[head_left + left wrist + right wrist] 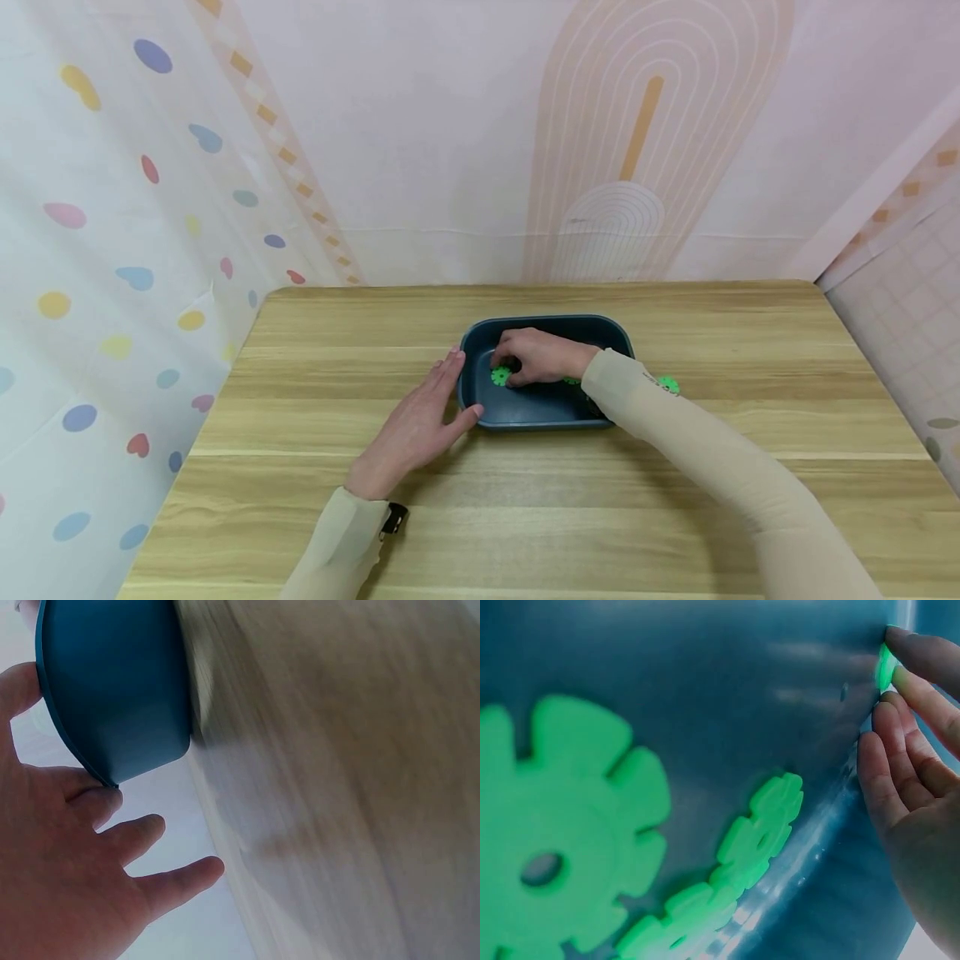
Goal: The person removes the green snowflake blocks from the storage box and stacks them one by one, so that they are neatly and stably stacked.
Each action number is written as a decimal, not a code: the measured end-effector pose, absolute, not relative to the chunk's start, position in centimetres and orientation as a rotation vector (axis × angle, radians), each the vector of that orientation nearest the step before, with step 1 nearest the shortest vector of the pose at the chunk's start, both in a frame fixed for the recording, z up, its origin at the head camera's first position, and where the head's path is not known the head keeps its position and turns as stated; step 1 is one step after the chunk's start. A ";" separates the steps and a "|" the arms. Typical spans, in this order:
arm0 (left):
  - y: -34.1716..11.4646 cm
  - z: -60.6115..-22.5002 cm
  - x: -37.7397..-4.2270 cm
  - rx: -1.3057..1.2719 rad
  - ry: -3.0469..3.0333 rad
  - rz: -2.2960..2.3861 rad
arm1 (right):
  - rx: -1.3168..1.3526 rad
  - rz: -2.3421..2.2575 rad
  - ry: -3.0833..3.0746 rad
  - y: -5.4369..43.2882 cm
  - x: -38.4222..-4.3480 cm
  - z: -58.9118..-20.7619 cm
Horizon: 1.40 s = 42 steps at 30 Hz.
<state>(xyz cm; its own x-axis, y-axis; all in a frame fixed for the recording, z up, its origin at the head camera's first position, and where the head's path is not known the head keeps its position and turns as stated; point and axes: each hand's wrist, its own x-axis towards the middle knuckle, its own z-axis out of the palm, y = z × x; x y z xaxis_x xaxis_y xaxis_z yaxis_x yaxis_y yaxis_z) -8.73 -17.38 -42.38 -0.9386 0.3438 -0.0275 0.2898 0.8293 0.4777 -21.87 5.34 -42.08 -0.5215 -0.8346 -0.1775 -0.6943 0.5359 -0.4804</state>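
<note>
A dark blue rectangular tray stands on the wooden table. Inside it, my right hand pinches a green notched disc between thumb and forefinger near the left end. The right wrist view shows this disc edge-on at the fingertips, close to the tray's surface. Closer to that camera are a large green disc with a centre hole and a couple of others. My left hand touches the tray's left rim, thumb and fingers spread; in the left wrist view its fingers reach the tray wall.
Another green disc lies to the right of the tray, partly hidden by the right sleeve. The wooden tabletop extends around the tray. Patterned curtains hang behind and beside the table.
</note>
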 end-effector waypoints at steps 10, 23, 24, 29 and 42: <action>-17.4 -42.3 -8.7 0.513 2.906 0.732 | -1.258 -0.476 2.391 5.3 -21.9 -42.2; -17.6 -42.4 -8.8 0.508 2.897 0.728 | -1.264 -0.516 2.387 5.4 -22.1 -41.6; -17.6 -42.4 -8.8 0.508 2.898 0.728 | -1.267 -0.522 2.389 5.4 -22.1 -41.5; -17.6 -42.5 -8.9 0.508 2.898 0.726 | -1.273 -0.556 2.383 5.6 -22.2 -41.1; -17.8 -42.6 -9.0 0.502 2.898 0.723 | -1.282 -0.573 2.390 5.5 -22.3 -40.1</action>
<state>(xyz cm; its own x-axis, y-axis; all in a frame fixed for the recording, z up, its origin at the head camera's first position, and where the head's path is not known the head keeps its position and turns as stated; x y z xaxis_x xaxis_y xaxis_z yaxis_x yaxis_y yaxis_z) -9.05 -17.84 -42.57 -0.9387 0.3434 -0.0291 0.2895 0.8315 0.4740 -22.30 5.51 -40.13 -0.5193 -0.8452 -0.1266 -0.6959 0.5042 -0.5114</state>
